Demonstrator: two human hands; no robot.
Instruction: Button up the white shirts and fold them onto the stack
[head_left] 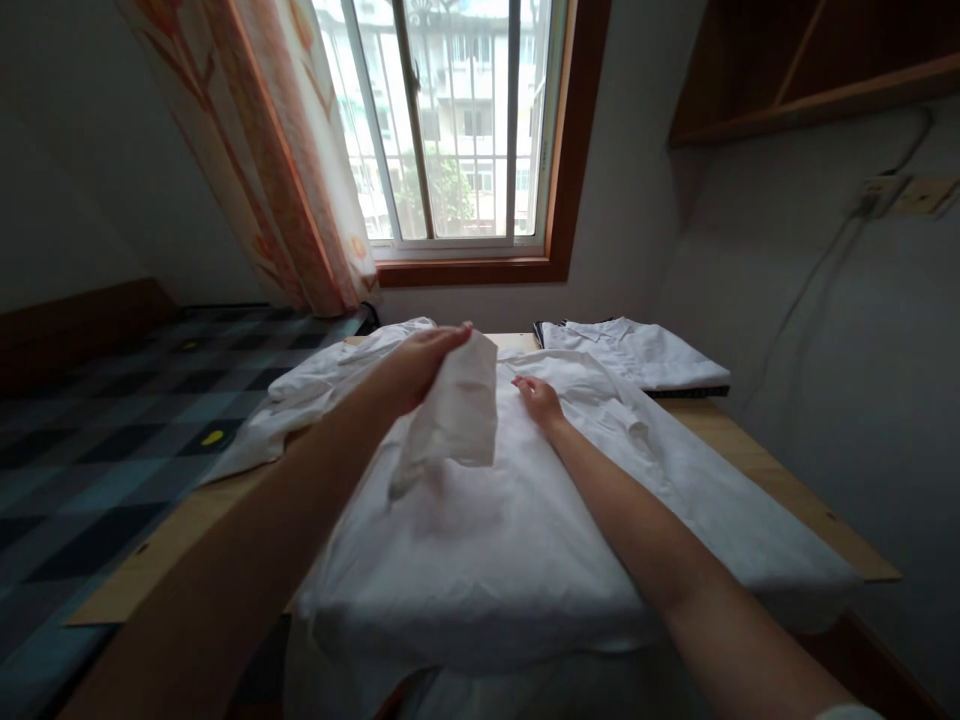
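A white shirt (480, 550) lies spread over the wooden board in front of me, its near edge hanging over the front. My left hand (431, 360) is raised over its middle, fingers closed on a lifted flap of the cloth (469, 410). That flap hangs down from the fingers, slightly blurred. To its right, my right hand (538, 402) is low over the shirt, its fingers curled and pressed together. What those fingers hold, if anything, is too small to make out.
More crumpled white clothing (322, 375) lies at the back left of the wooden board (780, 475). A stack of folded white shirts (634, 352) sits at the back right. A checked bed (97, 450) adjoins on the left. Beyond are a curtain (289, 170) and a window (457, 130).
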